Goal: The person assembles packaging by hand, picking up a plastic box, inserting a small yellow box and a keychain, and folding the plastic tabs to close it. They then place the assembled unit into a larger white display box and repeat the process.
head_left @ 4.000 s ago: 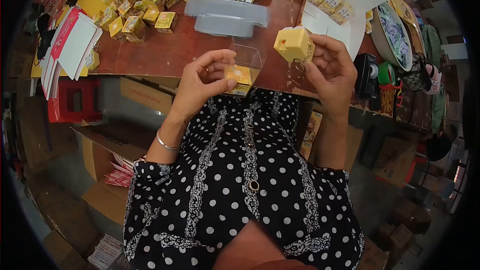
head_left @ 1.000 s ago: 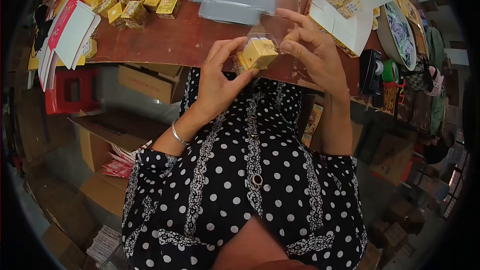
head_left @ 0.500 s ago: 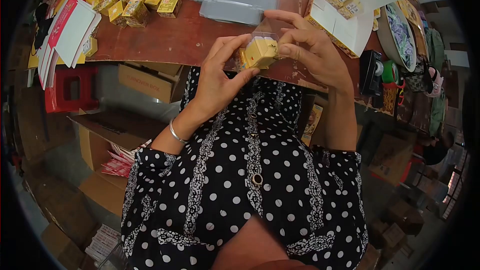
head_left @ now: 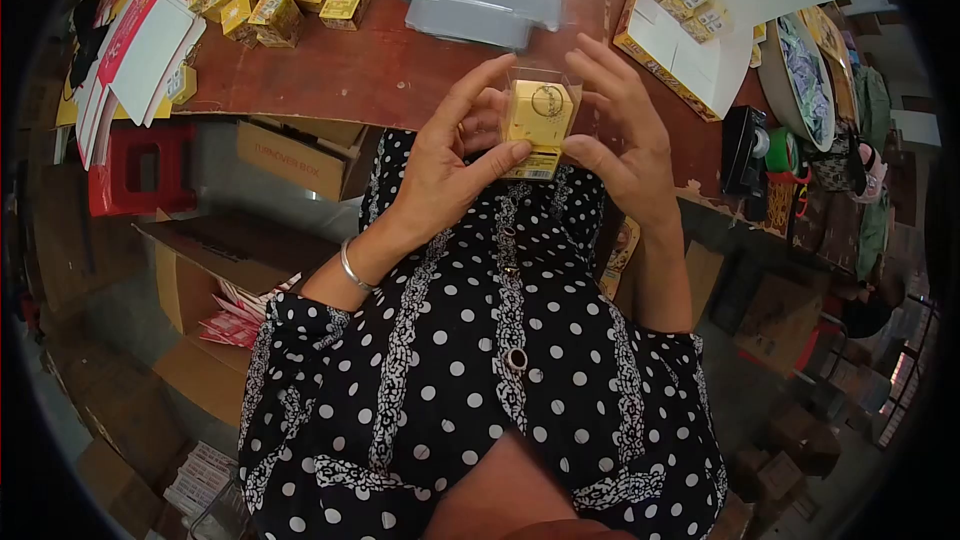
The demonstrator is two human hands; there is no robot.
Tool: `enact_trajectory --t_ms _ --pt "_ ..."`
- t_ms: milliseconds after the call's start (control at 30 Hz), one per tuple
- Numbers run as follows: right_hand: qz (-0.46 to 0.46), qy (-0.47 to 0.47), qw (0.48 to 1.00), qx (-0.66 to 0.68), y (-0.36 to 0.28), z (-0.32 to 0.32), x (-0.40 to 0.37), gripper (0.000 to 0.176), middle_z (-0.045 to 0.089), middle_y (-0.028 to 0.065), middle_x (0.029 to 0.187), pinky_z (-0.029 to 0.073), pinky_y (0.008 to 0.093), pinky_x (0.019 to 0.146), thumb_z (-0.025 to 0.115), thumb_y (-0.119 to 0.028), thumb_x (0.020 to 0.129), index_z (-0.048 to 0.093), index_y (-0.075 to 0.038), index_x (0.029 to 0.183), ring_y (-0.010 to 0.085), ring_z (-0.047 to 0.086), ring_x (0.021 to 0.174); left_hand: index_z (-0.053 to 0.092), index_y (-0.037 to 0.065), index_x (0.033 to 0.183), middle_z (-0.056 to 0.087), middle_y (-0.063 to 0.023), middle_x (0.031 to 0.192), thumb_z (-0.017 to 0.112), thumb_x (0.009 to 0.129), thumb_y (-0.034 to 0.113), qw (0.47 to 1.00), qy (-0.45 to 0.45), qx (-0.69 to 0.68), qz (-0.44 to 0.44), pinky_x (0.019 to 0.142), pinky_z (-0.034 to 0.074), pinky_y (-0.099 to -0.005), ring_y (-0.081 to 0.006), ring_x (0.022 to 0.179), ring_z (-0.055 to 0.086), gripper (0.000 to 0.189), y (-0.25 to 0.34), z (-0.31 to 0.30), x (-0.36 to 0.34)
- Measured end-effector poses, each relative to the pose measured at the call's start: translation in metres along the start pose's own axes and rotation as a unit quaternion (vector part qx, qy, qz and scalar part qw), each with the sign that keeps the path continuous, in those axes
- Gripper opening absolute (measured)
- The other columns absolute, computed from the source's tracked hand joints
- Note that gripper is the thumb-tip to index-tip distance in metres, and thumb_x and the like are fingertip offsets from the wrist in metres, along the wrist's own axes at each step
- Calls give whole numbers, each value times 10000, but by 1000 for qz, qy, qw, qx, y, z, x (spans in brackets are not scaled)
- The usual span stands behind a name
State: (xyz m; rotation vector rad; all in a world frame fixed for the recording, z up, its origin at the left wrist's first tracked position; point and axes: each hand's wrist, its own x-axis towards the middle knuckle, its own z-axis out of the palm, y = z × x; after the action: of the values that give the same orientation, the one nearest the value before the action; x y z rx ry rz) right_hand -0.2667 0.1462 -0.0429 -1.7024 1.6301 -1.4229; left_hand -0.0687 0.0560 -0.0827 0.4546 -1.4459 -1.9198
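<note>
A small yellow box with a clear plastic top part (head_left: 541, 115) is held upright in front of my body, near the table's front edge. A ring-shaped item shows through its clear face. My left hand (head_left: 455, 155) grips the box from the left, thumb on its front. My right hand (head_left: 625, 135) is beside its right side, fingers apart and curved; the thumb tip is close to the box, and no firm grip shows. Beyond the hands, clear plastic trays (head_left: 470, 20) lie on the red table (head_left: 300, 75).
Many small yellow boxes (head_left: 275, 18) are piled at the back left. White and pink cards (head_left: 145, 60) lie at the left edge. An open display carton (head_left: 690, 65) stands at right, near a tape dispenser (head_left: 742, 150) and a bowl (head_left: 800, 80). A red stool (head_left: 140, 175) is below.
The yellow box has turned upright and shifted slightly towards my body. My right hand has loosened from it, with its fingers spread. My left hand still holds it.
</note>
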Motion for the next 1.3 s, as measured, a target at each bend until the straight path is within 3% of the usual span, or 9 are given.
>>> enact_trajectory --t_ms 67,233,467,567,633,733,1033,1133,1300 --pt "0 -25 999 -33 3 -1 -6 540 480 185 1542 438 400 1107 805 -93 823 650 -51 1338 258 539 1347 350 120 1595 565 -81 1267 730 931 -4 999 -31 26 0 1009 558 -322 -174 1159 636 775 -5 1 -1" --pt "15 -28 997 -65 -5 -8 -6 325 465 191 1558 457 398 1093 808 -56 801 711 -36 1110 269 515 1385 389 111 1578 538 -80 1263 725 931 -5 998 -38 50 -9 1001 564 -324 -169 1174 617 738 -7 4 -5" --pt "29 -47 996 -65 -5 -14 -4 212 438 202 1581 457 403 1099 805 -62 801 758 -45 1007 305 504 1402 412 103 1568 526 -72 1253 717 942 8 993 -44 114 1 992 563 -322 -174 1157 618 703 -10 3 -4" --pt "-19 -64 992 -107 -4 -17 -6 413 430 190 1589 460 402 1106 798 -73 827 703 -30 1227 309 506 1402 407 107 1571 524 -71 1274 713 957 32 998 -36 48 -33 996 552 -311 -174 1160 614 691 -8 4 -4" --pt "124 2 982 141 -7 -8 -17 625 449 201 1569 455 398 1116 765 -90 892 519 -3 1460 294 521 1384 403 112 1574 526 -68 1278 711 963 43 998 -36 35 -44 997 547 -309 -173 1166 609 687 -3 4 -5" --pt "167 0 937 306 13 14 -48 675 509 176 1509 488 371 1086 734 -60 934 411 -7 1524 248 575 1314 399 123 1578 537 -54 1269 708 971 57 996 -53 9 -68 989 541 -302 -162 1165 600 684 -5 3 -12" --pt "180 67 949 252 24 56 -118 322 573 198 1414 532 339 1014 656 -36 972 571 23 1277 212 620 1230 541 90 1416 555 -22 1227 701 981 80 972 -127 -27 -195 984 540 -307 -135 1166 581 464 -32 -6 -58" --pt "152 51 964 210 20 56 -121 260 569 217 1414 541 341 998 646 -31 968 589 25 1215 226 618 1245 643 46 1256 507 -68 1335 687 989 83 987 -110 19 -113 1093 509 -359 -171 1278 548 273 -34 -7 -54" --pt "100 105 967 211 18 58 -117 146 631 204 1349 492 382 1062 647 -37 960 555 8 1064 295 584 1311 657 30 1197 530 -76 1315 703 977 84 990 -96 -48 -93 1094 515 -366 -179 1262 568 231 -41 -1 -45"
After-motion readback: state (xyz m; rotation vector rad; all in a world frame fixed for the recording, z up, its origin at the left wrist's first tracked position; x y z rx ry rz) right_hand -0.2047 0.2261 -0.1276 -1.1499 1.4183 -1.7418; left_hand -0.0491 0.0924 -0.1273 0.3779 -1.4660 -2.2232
